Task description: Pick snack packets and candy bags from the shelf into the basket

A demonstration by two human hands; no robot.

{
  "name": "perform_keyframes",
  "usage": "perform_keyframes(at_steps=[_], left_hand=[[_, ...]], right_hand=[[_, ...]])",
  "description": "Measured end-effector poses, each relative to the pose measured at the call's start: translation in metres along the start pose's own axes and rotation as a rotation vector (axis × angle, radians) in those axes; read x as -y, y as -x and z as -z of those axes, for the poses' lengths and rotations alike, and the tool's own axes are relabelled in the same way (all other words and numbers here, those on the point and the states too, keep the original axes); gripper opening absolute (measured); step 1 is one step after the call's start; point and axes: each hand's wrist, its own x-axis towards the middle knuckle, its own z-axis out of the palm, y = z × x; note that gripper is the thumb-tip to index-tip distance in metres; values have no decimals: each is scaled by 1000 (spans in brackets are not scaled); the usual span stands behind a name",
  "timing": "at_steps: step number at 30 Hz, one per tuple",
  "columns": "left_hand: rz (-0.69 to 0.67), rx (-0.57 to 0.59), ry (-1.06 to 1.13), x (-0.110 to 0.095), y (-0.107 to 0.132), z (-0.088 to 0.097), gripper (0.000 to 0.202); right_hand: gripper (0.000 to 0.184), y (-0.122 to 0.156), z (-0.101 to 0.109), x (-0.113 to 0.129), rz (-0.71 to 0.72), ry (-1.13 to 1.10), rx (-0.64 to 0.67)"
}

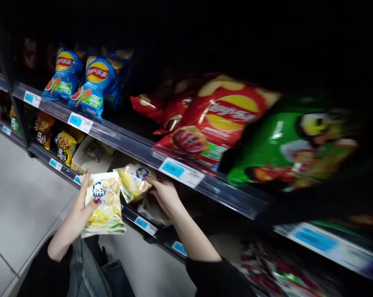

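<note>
My left hand (78,210) is closed on a cream-coloured snack bag (107,208) with a blue logo and yellow pictures, held upright in front of the lower shelf. The thumb lies across its front. My right hand (163,194) reaches to the lower shelf and grips a second, similar cream snack bag (133,181) by its right side. The two bags touch or overlap at their edges. Behind them stands an open carton (92,159) with a few small packets inside. Part of my right fingers is hidden behind the second bag.
Above runs a shelf edge with price tags (181,171), carrying blue chip bags (92,88), red chip bags (214,119) and a blurred green bag (294,144). Yellow snack bags (64,146) stand at the lower left. A dark upright post (11,82) divides the shelves. Grey floor tiles (28,198) lie below.
</note>
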Motion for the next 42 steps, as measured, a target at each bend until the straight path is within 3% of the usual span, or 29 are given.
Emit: perform_keyframes(at_steps=[3,6,11,15,19,25,30,39,42], left_hand=[[-43,142,-106,-4,5,-3,37],[-54,265,-237,-9,14,-16,24],[-57,351,-290,-5,39,-53,27],[-38,528,-180,6,58,-73,42],[25,679,-256,10,67,-82,37],[-19,688,-428,19,66,-84,23],[-16,694,-407,28,63,-84,17],[-18,784,-373,20,65,-84,19],[-10,853,-373,18,63,-80,21]], right_hand=[[28,55,43,10,-203,-68,24],[25,110,76,23,-246,-64,108],[27,164,90,31,-219,-201,245],[29,169,81,28,-121,-165,233],[28,168,75,22,-65,-122,181],[26,169,82,16,-36,-59,193],[32,170,100,14,-77,-35,272],[37,177,122,21,-32,292,235],[41,179,127,23,-62,278,253]])
